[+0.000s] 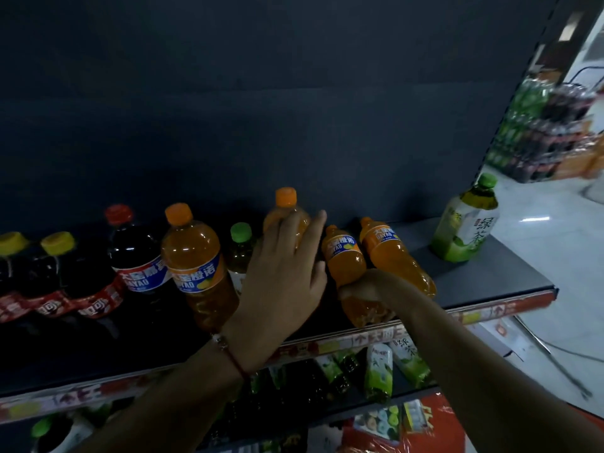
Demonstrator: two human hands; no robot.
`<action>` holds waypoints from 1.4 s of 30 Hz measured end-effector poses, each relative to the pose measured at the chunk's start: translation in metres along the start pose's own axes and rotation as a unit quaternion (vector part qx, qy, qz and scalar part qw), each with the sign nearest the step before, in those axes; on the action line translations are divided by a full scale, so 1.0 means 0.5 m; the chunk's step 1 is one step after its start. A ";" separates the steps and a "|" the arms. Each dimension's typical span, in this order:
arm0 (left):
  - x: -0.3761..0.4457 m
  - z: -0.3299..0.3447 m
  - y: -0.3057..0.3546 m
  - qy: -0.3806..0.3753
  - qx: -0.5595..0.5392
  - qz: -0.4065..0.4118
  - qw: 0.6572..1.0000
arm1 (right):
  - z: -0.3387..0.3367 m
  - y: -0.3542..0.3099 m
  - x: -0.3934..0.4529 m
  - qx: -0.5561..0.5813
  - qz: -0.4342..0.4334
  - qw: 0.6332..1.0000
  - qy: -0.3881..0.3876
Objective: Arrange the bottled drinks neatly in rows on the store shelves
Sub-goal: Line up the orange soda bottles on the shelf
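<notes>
Left hand (pixel 281 273) steadies an upright orange plastic soda bottle (pixel 287 217) with fingers extended, while right hand (pixel 369 291) grips a small orange bottle (pixel 348 273), apparently for row alignment.

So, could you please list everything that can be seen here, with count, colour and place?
Large orange soda bottle: one, upright, shelf centre-left.
Orange soda bottle: one, upright, under left hand.
Small orange soda bottles: two, tilted, centre-right.
Dark cola bottles: three visible, one red cap, two yellow caps, left.
Green-cap bottle: one, behind.
Green tea bottle: one, right end.
Shelf: dark, red price strip.
Lower-shelf bottles: several, green-white.
Left hand: on the upright orange bottle.
Right hand: grips one small bottle.
</notes>
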State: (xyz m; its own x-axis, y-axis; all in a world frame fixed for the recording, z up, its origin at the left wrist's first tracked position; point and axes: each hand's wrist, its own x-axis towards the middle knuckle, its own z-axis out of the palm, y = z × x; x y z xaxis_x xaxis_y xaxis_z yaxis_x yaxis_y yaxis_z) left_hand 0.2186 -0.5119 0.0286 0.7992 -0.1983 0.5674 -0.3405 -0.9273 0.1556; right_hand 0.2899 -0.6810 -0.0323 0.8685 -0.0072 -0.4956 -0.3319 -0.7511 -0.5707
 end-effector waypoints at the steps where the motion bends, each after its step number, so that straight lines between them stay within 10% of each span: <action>1: -0.004 -0.001 0.005 -0.014 -0.036 0.002 0.999 | -0.005 0.007 0.002 0.012 -0.003 1.000 -0.004; 11: 0.002 0.074 0.088 -0.206 -0.323 -0.210 0.899 | -0.042 0.088 -0.058 0.209 0.016 0.977 -0.044; 24: 0.040 0.221 0.160 -0.192 -0.479 -0.472 0.715 | -0.043 0.183 -0.055 0.343 -0.118 0.924 -0.117; 42: 0.063 0.204 0.114 0.002 -0.386 -0.258 0.886 | -0.020 0.102 0.039 0.318 -0.320 0.892 -0.021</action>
State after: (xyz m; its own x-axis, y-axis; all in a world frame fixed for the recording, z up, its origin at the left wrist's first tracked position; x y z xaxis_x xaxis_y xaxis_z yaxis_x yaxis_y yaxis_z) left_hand 0.2751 -0.6032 -0.0270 0.9458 0.1904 0.2630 -0.1696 -0.4008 0.9003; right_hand 0.2934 -0.7262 -0.0645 0.9452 0.3231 0.0479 0.0732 -0.0666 -0.9951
